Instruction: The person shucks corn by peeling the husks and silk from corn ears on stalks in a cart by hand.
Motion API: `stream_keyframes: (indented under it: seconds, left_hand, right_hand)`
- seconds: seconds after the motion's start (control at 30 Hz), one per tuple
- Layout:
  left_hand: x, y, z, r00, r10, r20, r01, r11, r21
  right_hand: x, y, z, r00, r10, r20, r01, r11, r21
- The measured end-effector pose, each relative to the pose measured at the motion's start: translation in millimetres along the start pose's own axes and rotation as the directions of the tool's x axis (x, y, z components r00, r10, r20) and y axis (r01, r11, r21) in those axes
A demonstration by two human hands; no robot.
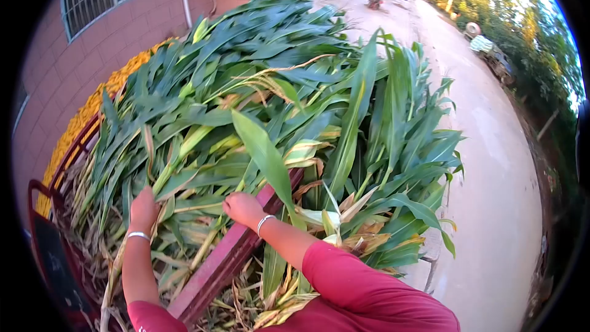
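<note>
A big heap of cut green corn stalks (203, 98) with long leaves fills the space in front of me. My left hand (144, 210) is closed around a corn stalk (167, 175) at the near left of the heap, its leafy end pointing away from me. Just left of a red metal beam (218, 264), my right hand (243, 209) is closed among the leaves, apparently on another stalk; its fingers partly hide what they grip. One broad leaf (264, 147) rises beside my right wrist. Dry husks (369, 237) lie right of the beam.
Red rails (55, 184) bound the heap on the left. Behind them, yellow corn cobs (92, 107) are piled along a pink block wall (61, 80) with a barred window. A concrete road (485, 166) runs along the right, with trees and a parked vehicle (495, 61) beyond.
</note>
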State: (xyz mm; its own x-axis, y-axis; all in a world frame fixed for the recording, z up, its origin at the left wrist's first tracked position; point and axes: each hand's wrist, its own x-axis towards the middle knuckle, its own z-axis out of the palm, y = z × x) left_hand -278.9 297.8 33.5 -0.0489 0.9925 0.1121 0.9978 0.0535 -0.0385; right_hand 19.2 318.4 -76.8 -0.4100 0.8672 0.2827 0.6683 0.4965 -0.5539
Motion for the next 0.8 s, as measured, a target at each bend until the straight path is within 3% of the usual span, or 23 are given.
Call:
stream_keyframes:
  seconds: [0.1,0.23,0.4,0.63,0.7,0.8]
  left_hand:
    - [-3,14,-20,1.0,0.022,0.014,-0.023,0.999,0.039]
    - [-10,50,-70,0.999,0.029,0.029,-0.031,0.998,0.053]
    - [-29,103,-112,0.997,0.035,0.076,-0.048,0.983,0.179]
    - [-31,112,-81,0.996,-0.007,0.091,-0.012,0.979,0.206]
    - [-31,103,-67,0.99,-0.082,0.112,0.054,0.972,0.229]
    - [-29,74,-44,0.997,-0.029,0.076,0.01,0.971,0.238]
  right_hand:
    - [0,3,4,1.0,0.016,0.009,-0.017,0.997,0.077]
    - [1,-4,2,0.997,0.022,0.073,-0.023,1.0,0.01]
    - [0,1,5,0.999,0.035,-0.023,-0.035,0.999,-0.013]
    - [-3,0,-2,0.999,-0.01,-0.047,0.009,1.0,-0.025]
    - [-4,2,-1,0.999,-0.006,-0.043,0.006,1.0,0.0]
    - [-5,3,0,0.994,-0.06,-0.09,0.061,0.998,0.007]
